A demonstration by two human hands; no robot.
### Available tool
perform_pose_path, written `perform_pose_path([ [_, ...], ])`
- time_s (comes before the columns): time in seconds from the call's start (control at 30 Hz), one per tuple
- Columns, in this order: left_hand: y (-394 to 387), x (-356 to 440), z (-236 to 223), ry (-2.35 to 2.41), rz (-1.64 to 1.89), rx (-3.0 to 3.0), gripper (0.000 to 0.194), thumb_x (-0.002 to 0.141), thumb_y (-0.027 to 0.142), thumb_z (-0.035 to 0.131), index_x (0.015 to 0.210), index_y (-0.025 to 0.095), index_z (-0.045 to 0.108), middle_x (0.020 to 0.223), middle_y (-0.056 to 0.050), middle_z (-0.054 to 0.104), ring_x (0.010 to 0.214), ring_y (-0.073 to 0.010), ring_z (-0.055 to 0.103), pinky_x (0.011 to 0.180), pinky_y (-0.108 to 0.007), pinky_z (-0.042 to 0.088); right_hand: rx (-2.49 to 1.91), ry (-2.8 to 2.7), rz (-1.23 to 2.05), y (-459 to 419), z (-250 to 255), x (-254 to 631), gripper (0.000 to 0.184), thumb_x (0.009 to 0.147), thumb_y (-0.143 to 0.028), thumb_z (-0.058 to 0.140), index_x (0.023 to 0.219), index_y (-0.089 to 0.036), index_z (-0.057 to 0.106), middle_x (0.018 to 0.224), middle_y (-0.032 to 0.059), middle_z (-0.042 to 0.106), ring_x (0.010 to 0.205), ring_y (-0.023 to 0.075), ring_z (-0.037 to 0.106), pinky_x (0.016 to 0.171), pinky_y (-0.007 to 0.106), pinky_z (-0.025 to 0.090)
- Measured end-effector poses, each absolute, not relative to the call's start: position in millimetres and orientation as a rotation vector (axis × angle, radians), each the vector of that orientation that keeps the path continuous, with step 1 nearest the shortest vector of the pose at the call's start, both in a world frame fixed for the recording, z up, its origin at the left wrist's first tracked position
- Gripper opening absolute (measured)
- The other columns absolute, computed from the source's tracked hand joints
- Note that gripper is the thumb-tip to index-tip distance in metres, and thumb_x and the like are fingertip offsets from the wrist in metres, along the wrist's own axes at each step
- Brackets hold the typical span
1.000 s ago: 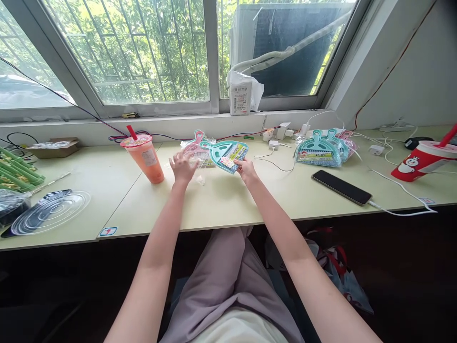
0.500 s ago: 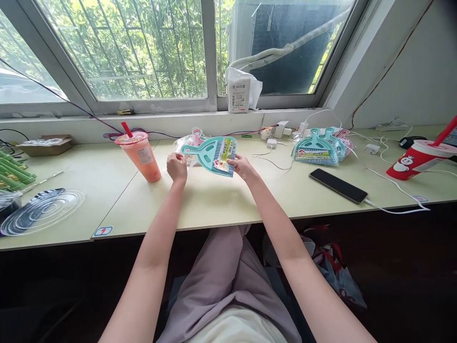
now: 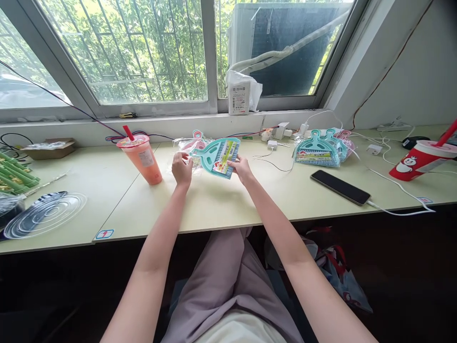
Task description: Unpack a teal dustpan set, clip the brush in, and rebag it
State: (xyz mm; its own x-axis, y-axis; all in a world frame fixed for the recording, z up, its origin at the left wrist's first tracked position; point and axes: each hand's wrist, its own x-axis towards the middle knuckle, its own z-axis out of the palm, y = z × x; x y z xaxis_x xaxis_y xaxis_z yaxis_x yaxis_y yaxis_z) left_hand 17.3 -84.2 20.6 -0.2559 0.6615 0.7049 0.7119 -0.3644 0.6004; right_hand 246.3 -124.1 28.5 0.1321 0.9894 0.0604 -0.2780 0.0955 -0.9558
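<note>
the pale yellow counter [image 3: 221, 205] carries, from left to right, green bundles [image 3: 16, 174], a shallow cardboard box [image 3: 50, 152], an orange drink cup [image 3: 150, 167], a pink dustpan set [image 3: 197, 135] partly hidden, clear-wrapped turquoise dustpan sets [image 3: 317, 151], a black smartphone [image 3: 340, 187] plugged into a white cable [image 3: 400, 214], and a red cup [image 3: 410, 164].

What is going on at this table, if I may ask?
A person's right hand holds a teal dustpan-and-brush set by its bristle end. The left hand is at the handle end, though whether it holds it is unclear. A pink set lies behind, amid clear plastic, with more sets to the right.
</note>
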Motion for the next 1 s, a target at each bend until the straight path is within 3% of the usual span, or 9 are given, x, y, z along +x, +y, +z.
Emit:
perform_pose_path([
  [0.13, -86, 23, 20, -1.643, -1.645, -1.931, 0.012, 0.085, 0.017, 0.069, 0.090, 0.023, 0.059, 0.092, -0.004, 0.065, 0.080, -0.0217, 0.059, 0.075, -0.033, 0.043, -0.970, -1.100, 1.303, -128, 30, 239, 0.034, 0.073, -0.010, 0.078, 0.104, -0.019, 0.066, 0.088, 0.0033, 0.077, 0.085, 0.0217, 0.076, 0.092, 0.048, 0.063],
  [0.23, -91, 30, 19, -1.504, -1.565, -2.059, 0.009, 0.088, 0.025, 0.069, 0.087, 0.024, 0.061, 0.092, -0.004, 0.067, 0.091, -0.0245, 0.061, 0.087, -0.037, 0.043, -0.960, -1.080, 1.285, -131, 29, 234, 0.036, 0.072, -0.013, 0.081, 0.104, -0.019, 0.066, 0.090, 0.0041, 0.078, 0.090, 0.0236, 0.076, 0.094, 0.049, 0.062],
  [0.43, -104, 46, 18, -1.445, -1.532, -2.158, 0.004, 0.094, 0.028, 0.063, 0.093, 0.025, 0.064, 0.103, -0.006, 0.069, 0.110, -0.0280, 0.059, 0.105, -0.043, 0.035, -0.909, -0.935, 1.108, -136, 26, 225, 0.028, 0.080, -0.016, 0.074, 0.104, -0.022, 0.061, 0.096, 0.0025, 0.078, 0.095, 0.0195, 0.075, 0.094, 0.039, 0.062],
  [0.67, -99, 27, 32, -1.782, -1.775, -1.767, 0.005, 0.093, 0.018, 0.058, 0.090, 0.023, 0.059, 0.095, -0.006, 0.064, 0.091, -0.0231, 0.061, 0.091, -0.036, 0.045, -0.977, -1.027, 0.810, -143, 33, 223, 0.024, 0.080, -0.017, 0.072, 0.101, -0.023, 0.063, 0.105, 0.0047, 0.077, 0.104, 0.0219, 0.073, 0.095, 0.035, 0.059],
  [1.0, -99, 27, 31, -1.863, -1.737, -1.702, 0.009, 0.089, 0.016, 0.061, 0.086, 0.024, 0.056, 0.093, -0.006, 0.064, 0.100, -0.0262, 0.058, 0.092, -0.038, 0.045, -1.072, -0.975, 0.703, -144, 39, 231, 0.024, 0.084, -0.016, 0.066, 0.107, -0.022, 0.066, 0.107, 0.0077, 0.077, 0.098, 0.0224, 0.074, 0.093, 0.037, 0.059],
])
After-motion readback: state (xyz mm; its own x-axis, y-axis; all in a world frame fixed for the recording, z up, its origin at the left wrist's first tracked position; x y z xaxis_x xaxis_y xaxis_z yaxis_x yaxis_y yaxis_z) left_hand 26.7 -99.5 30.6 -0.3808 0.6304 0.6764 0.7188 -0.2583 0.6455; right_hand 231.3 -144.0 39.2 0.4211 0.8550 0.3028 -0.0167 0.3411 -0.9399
